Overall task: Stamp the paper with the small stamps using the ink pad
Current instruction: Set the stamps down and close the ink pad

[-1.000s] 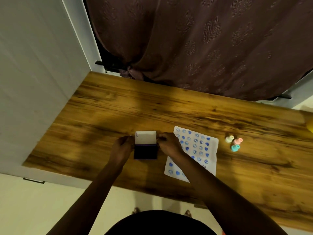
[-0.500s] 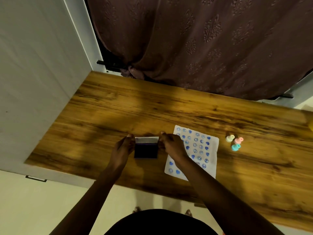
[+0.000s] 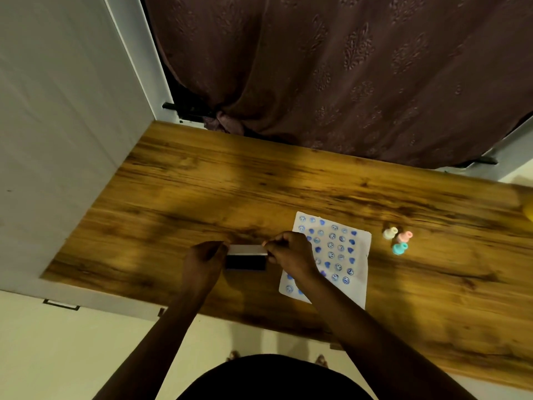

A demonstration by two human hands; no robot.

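Note:
The ink pad lies on the wooden table, its dark pad showing below a white lid that is tilted low over it. My left hand pinches the lid's left end and my right hand pinches its right end. To the right lies the white paper, covered with several blue stamp marks; my right wrist hides its left part. Three small stamps stand right of the paper: a cream one, a pink one and a teal one.
A white cabinet side borders the table on the left. A dark patterned curtain hangs behind the far edge. Something yellow shows at the right border. The table's near edge runs just below my forearms.
The white lid has come down from nearly upright to almost flat over the dark pad, with both hands still on its ends.

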